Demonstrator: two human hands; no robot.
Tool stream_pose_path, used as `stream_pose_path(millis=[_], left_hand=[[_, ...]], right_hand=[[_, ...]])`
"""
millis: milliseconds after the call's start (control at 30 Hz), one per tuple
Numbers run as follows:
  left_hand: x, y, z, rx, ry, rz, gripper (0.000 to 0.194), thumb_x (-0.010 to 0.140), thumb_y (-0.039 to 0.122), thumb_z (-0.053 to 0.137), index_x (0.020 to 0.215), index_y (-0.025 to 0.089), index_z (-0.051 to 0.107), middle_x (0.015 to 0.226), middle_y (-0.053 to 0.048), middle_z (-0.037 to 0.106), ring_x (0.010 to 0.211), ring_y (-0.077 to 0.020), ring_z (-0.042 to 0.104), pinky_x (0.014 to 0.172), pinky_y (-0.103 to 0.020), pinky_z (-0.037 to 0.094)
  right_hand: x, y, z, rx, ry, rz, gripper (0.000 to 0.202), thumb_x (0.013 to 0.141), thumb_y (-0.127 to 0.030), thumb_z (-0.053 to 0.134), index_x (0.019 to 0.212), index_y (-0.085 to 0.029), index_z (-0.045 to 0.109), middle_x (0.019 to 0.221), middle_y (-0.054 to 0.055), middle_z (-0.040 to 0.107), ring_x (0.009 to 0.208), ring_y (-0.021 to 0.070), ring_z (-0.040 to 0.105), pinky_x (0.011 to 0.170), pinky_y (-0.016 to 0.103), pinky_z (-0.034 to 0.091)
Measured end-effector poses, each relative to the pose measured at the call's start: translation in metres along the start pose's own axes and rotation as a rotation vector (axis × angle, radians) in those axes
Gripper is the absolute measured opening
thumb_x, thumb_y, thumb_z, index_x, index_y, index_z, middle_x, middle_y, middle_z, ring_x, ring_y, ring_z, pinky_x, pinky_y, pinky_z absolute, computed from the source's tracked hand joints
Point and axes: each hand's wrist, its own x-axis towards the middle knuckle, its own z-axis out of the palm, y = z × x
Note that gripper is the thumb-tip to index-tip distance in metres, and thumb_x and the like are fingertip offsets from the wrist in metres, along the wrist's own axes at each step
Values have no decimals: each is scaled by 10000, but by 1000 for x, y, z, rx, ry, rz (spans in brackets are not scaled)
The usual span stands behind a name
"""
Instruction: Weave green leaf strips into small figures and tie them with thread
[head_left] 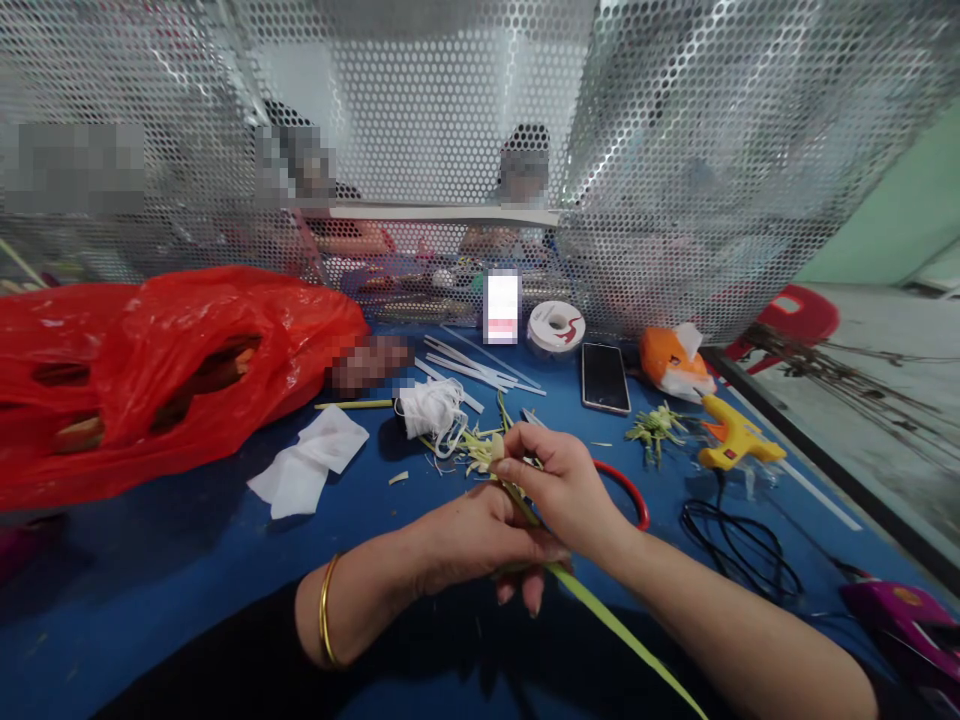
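A long, flat yellow-green strip (622, 630) runs from my hands down toward the lower right. My left hand (480, 530), with a gold bangle (325, 610) on its wrist, has its fingers wrapped round the strip. Just above it, my right hand (559, 480) pinches the strip's upper end, where a small pale piece shows at the fingertips. A red curved handle (634, 493) of a tool lies behind my right hand, its other parts mostly hidden. Pale green trimmings (476, 450) are scattered on the table beyond my hands.
On the blue table (187, 590) lie a red plastic bag (285, 310), a tissue (311, 460), white cord (431, 410), white sticks (469, 362), a ribbon spool (556, 328), a phone (606, 378), an orange tissue pack (673, 362) and a yellow glue gun (739, 435). Perforated mesh (450, 100) stands behind; people sit beyond.
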Motion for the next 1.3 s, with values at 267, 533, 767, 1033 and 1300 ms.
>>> stream_pose_path(millis=[267,533,767,1033,1300], left_hand=[[-4,15,-7,-130,283,36,328,789,427,640,902,128,713,713,-63,713,539,-97,606,386,-192,192],[-19,35,-25,-276,506,353,381,702,236,740,1063,124,694,826,-107,729,771,-159,651,427,-173,268],[-18,32,-24,-384,583,446,377,704,205,733,1074,148,690,863,-96,730,779,-165,661,391,-162,275],[-14,30,-17,-382,631,419,281,733,194,712,1002,115,713,839,-94,736,492,-59,530,354,-150,300],[-15,33,-15,-349,671,431,251,740,134,672,988,117,708,761,-45,707,490,-81,576,317,-144,321]], right_hand=[[10,-4,-22,-72,196,-123,116,852,-248,559,856,-207,667,868,20,690,824,169,613,778,291,451],[32,23,-33,377,416,134,238,716,-394,713,786,-185,623,703,16,637,676,183,610,690,323,489],[10,1,-9,235,-253,44,190,760,-287,671,922,-203,721,962,64,704,994,254,603,898,371,451],[-4,5,14,139,-150,-30,327,898,-397,521,737,-186,711,724,44,648,732,195,598,719,296,473],[-8,-4,8,-232,-134,-449,230,924,-205,466,792,-221,655,808,48,641,883,209,598,931,369,407]])
